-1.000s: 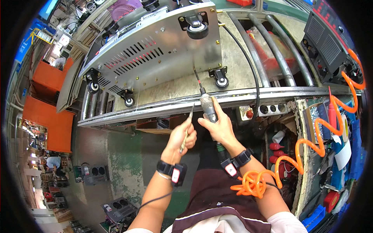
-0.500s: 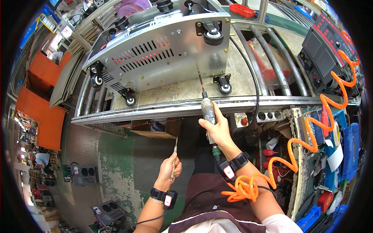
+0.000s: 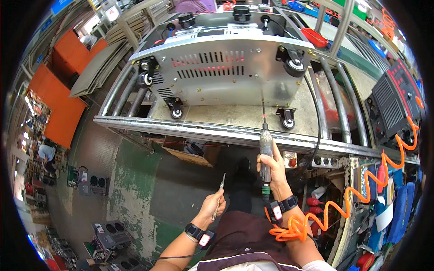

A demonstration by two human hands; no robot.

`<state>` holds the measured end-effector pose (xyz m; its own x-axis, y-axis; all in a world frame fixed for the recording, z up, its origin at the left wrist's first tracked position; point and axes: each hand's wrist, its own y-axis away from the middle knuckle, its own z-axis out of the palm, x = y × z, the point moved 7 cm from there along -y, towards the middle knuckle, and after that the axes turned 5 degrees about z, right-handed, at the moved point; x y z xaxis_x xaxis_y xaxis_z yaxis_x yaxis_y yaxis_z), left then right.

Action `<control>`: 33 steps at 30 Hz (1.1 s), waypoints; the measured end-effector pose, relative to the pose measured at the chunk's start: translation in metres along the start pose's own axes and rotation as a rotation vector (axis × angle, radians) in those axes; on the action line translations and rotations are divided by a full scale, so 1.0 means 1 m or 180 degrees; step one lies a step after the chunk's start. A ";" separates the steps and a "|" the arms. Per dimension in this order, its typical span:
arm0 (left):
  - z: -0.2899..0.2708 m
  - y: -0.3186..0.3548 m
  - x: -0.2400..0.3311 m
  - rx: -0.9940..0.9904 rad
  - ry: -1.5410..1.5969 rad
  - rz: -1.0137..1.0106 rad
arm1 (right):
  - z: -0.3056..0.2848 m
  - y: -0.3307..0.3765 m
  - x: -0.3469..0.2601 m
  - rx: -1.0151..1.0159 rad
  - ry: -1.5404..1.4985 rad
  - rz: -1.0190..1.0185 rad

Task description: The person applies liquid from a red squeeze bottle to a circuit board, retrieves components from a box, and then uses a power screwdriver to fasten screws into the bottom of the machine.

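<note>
My right hand (image 3: 275, 168) is wrapped round an air screwdriver (image 3: 266, 147) held upright, its long bit pointing at a metal cabinet. The bit's tip overlaps the lower right of the cabinet's silvery panel (image 3: 221, 86); I cannot tell whether it touches. Lower and to the left, my left hand (image 3: 211, 207) grips a slim hand screwdriver (image 3: 221, 187), blade up, apart from the cabinet. Slots, small brass-coloured fasteners and black swivel casters show on the panel, one caster (image 3: 287, 118) just right of the bit.
The cabinet lies on a roller conveyor with a metal front rail (image 3: 203, 131). An orange coiled hose (image 3: 332, 208) runs along my right forearm toward a red-and-black power unit (image 3: 394, 97). A cluttered bench with blue bins (image 3: 402, 212) stands right. An open carton (image 3: 190, 153) sits beneath the conveyor.
The whole view has shifted, so the cabinet and both hands appear farther right and lower. Both hands keep their tools, and the air screwdriver's bit still points at the panel's lower right.
</note>
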<state>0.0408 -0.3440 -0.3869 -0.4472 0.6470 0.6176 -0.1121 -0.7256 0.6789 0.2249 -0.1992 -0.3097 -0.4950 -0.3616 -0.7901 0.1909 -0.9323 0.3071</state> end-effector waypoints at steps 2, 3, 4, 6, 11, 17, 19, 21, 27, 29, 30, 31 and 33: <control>-0.001 0.000 -0.005 -0.0004 -0.0158 -0.0148 | 0.001 -0.001 -0.005 0.0195 0.0265 -0.0092; -0.002 0.001 -0.007 0.0008 -0.0138 -0.0152 | 0.004 0.002 -0.008 0.0227 0.0273 -0.0042; -0.004 0.003 -0.008 0.0028 -0.0171 -0.0137 | 0.009 0.004 -0.013 0.0260 0.0335 -0.0023; -0.006 0.004 -0.010 0.0039 -0.0199 -0.0130 | 0.013 0.006 -0.021 0.0287 0.0344 0.0042; -0.010 0.007 -0.008 0.0031 -0.0100 -0.0146 | 0.018 0.008 -0.031 0.0316 0.0372 0.0144; -0.003 0.010 -0.002 -0.0080 -0.0115 0.0000 | 0.012 0.007 -0.030 0.0352 0.0390 0.0153; -0.007 0.012 -0.005 -0.0199 -0.0078 -0.0021 | 0.018 0.005 -0.028 0.0218 0.0427 0.0152; -0.009 0.017 -0.007 -0.0024 -0.0115 -0.0025 | 0.012 0.003 -0.023 0.0264 0.0503 0.0058; 0.009 0.016 0.020 0.0067 -0.0774 0.0631 | -0.007 0.009 -0.020 0.0242 0.0801 -0.0126; 0.025 0.009 0.046 -0.0025 -0.0981 0.1042 | -0.009 0.017 -0.020 0.0205 0.0886 -0.0127; 0.037 0.003 0.060 -0.0136 -0.0927 0.1149 | -0.013 0.022 -0.020 0.0147 0.0867 -0.0169; 0.050 -0.001 0.076 -0.0237 -0.0880 0.1258 | -0.017 0.027 -0.020 0.0149 0.0861 -0.0167; 0.073 -0.014 0.100 -0.0435 -0.0769 0.1265 | -0.023 0.037 -0.021 0.0082 0.0900 -0.0421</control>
<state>0.0627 -0.2515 -0.3054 -0.2618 0.3376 0.9041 -0.0971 -0.9413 0.3234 0.2617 -0.2259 -0.2945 -0.2580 -0.2266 -0.9392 0.1172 -0.9723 0.2024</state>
